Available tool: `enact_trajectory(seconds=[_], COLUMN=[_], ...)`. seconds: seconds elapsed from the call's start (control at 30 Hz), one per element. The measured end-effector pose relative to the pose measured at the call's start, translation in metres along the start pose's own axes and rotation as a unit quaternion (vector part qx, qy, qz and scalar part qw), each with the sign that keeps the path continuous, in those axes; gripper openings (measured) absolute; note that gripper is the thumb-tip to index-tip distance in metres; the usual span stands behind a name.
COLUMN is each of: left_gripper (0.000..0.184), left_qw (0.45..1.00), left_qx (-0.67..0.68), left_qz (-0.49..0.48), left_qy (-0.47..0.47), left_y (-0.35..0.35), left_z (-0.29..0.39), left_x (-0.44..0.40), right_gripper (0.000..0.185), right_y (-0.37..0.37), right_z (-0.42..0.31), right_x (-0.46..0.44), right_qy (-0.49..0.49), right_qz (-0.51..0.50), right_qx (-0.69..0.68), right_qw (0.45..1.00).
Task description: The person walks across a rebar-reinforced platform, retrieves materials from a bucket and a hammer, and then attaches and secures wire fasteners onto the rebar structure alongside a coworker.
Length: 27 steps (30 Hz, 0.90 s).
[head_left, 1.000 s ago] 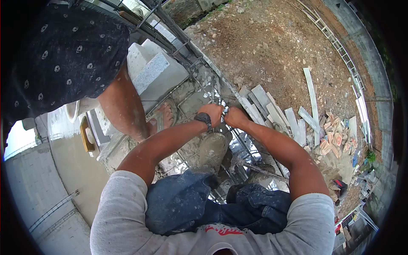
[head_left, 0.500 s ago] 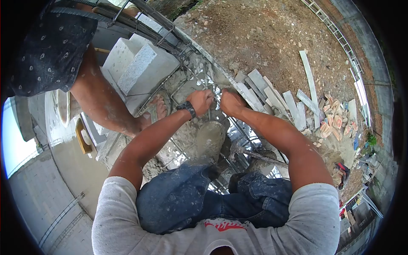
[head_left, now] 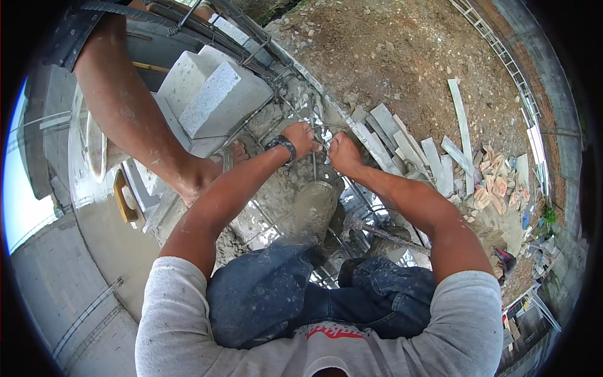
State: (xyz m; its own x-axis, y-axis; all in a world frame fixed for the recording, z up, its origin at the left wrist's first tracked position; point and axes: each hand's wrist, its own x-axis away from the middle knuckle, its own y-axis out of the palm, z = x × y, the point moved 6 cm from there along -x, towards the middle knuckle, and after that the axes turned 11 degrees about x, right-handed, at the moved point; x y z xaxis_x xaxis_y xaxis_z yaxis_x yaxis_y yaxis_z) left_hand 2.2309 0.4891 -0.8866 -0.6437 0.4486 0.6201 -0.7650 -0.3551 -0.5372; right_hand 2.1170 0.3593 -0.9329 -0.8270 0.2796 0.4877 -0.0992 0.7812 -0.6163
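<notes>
Rebar (head_left: 315, 164) lay toward twelve o'clock, near the curled left hand (head_left: 300, 139) and curled right hand (head_left: 345, 154); whether either pinched it, I couldn't tell. Pale blocks (head_left: 233, 108) sat at eleven.

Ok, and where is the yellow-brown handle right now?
In the head view, the yellow-brown handle is well out on the wearer's left, left of the other person's bare foot and lower in the picture than their shin.
</notes>
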Motion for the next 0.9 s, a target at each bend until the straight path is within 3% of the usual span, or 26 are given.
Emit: enact_trajectory(seconds=[0.53,0.83,0.9], left_gripper=[0.047,0.041,0.04], left_qw=[0.999,0.998,0.998], left_qx=[-0.022,-0.021,-0.02], left_qz=[0.039,0.026,0.031], left_qy=[-0.022,-0.05,-0.045], left_y=[0.002,0.004,0.003], left_z=[0.002,0.004,0.004], left_x=[0.008,0.01,0.009], right_gripper=[0.019,0.018,0.019], right_y=[-0.01,-0.04,-0.046], right_z=[-0.015,-0.05,-0.065], right_x=[0.019,0.031,0.027], right_qy=[-0.05,-0.106,-0.159], right_qz=[-0.01,-0.04,-0.069], right_qx=[-0.068,0.102,0.203], right_qw=[0.996,0.988,0.964])
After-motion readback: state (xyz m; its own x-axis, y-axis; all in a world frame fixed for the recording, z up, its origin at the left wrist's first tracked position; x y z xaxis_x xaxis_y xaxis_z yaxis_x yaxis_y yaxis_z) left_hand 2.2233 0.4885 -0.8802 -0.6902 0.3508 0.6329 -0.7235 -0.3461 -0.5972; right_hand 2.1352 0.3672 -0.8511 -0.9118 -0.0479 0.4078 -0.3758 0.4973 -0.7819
